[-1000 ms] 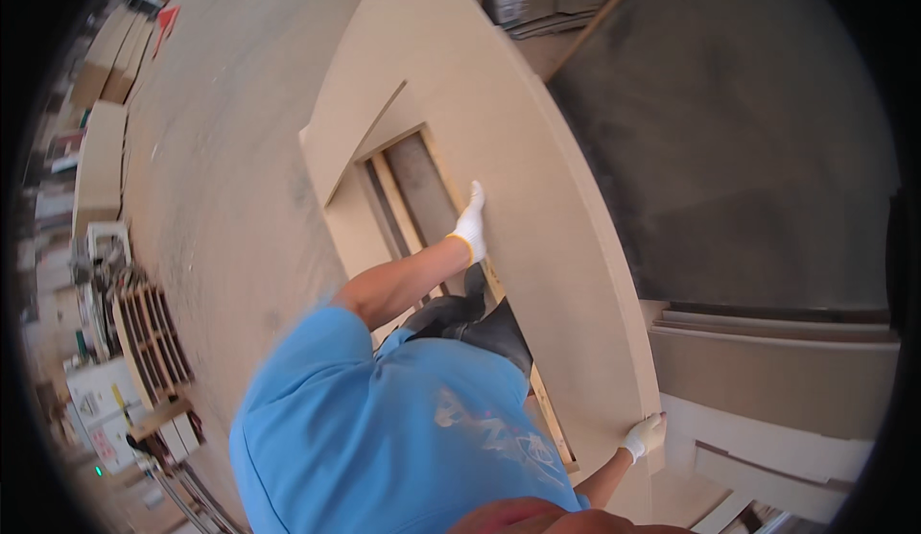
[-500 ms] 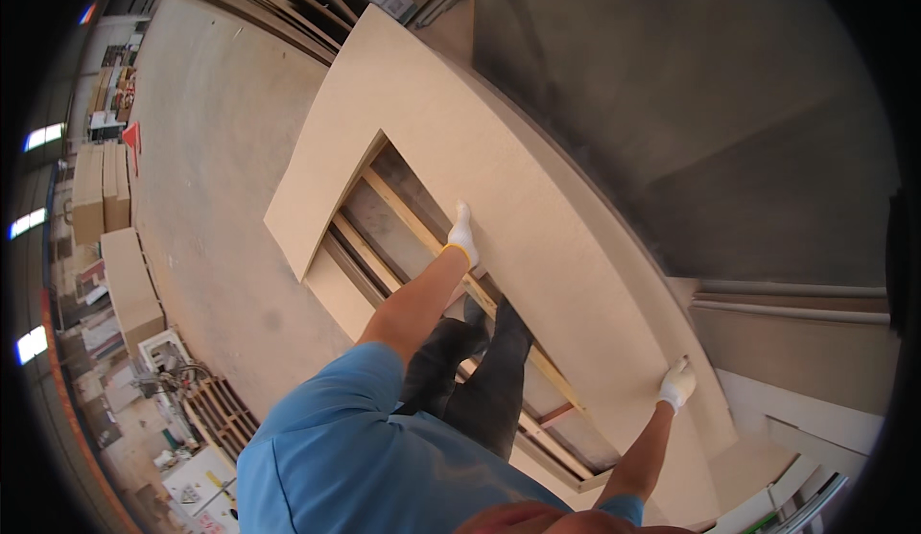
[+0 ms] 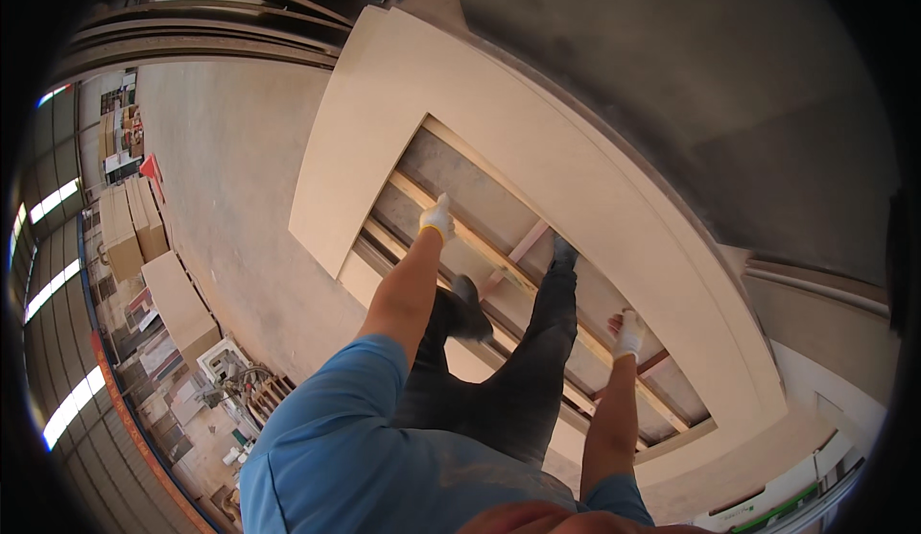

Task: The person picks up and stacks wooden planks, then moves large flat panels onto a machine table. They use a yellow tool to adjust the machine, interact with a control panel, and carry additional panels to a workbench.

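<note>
A large beige board (image 3: 537, 141) with a long rectangular cut-out lies around my legs. Wooden slats (image 3: 480, 243) run lengthwise inside the opening, and my dark shoes (image 3: 564, 253) are among them. My left hand (image 3: 436, 218), in a white knitted glove with a yellow cuff, is over a slat near the far left end of the opening; its fingers are mostly hidden. My right hand (image 3: 625, 333), also in a white glove, hovers over the near right part, fingers loosely bent and apart, bare fingertips showing, nothing visible in them.
Grey concrete floor (image 3: 230, 179) spreads to the left. Long brown boards (image 3: 221, 40) are stacked at the upper left. A large dark sheet (image 3: 672, 83) stands beyond the board. Stacked panels (image 3: 177, 304) and a machine (image 3: 230, 361) stand far left.
My right hand has come off the board's right side and moved left over the opening. My left hand has left the opening's far edge. My legs have stepped farther into the slats.
</note>
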`<state>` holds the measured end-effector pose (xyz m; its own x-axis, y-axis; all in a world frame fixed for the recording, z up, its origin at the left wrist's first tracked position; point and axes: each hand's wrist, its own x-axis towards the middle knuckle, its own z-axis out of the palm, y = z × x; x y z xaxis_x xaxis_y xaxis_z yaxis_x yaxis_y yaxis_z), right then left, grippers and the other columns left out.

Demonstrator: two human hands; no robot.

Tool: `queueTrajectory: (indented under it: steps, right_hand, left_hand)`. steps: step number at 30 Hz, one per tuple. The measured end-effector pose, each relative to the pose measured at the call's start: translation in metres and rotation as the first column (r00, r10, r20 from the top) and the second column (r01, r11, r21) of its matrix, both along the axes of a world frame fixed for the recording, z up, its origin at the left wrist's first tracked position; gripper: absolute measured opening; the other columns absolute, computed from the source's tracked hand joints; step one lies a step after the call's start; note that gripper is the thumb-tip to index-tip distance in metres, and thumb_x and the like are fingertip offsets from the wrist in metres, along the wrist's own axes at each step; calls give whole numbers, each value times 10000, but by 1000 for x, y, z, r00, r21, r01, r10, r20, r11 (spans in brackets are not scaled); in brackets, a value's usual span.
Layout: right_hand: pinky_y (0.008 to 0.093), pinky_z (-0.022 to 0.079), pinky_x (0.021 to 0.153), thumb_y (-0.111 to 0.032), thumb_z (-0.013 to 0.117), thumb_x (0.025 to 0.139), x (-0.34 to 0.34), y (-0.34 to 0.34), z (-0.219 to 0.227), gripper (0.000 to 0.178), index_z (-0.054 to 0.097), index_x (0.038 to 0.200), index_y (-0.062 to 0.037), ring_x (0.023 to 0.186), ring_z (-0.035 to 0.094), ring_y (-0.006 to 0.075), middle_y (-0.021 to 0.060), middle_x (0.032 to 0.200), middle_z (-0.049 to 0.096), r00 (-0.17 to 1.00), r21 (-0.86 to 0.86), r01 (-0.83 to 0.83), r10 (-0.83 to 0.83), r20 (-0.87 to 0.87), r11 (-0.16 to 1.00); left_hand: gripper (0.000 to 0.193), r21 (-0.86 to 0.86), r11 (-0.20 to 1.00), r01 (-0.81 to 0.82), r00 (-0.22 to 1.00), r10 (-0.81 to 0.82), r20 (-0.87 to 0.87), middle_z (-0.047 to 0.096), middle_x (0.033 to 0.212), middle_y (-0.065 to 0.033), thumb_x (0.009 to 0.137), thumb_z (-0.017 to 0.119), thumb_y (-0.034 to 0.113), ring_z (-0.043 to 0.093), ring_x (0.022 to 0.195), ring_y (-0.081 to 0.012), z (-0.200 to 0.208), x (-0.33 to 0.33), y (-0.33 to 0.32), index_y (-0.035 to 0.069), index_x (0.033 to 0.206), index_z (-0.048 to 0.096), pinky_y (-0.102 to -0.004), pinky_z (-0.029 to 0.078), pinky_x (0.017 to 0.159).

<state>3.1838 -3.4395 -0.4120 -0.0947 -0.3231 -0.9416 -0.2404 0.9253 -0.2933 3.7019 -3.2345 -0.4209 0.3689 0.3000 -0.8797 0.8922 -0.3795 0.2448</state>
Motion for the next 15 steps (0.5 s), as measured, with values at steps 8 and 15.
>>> queueTrajectory:
  steps: [8,15]
  right_hand:
    - [475,516,997,-445,631,993,120,42,-101,484,566,1275,-57,1130,625,302,166,1189,653,825,230,563,-555,-104,794]
    - [587,481,1056,-535,635,954,123,33,-222,579,592,1321,-89,1238,573,357,127,1319,629,707,-30,675,-636,310,737]
  left_hand:
    - [549,36,999,12,998,-10,-57,278,539,38,1036,602,479,279,417,-133,-36,100,64,170,679,322,-311,184,423]
    - [995,-455,628,-632,714,699,-27,295,1665,-154,957,592,677,345,1509,-367,-170,203,106,11,1599,223,-542,362,1200]
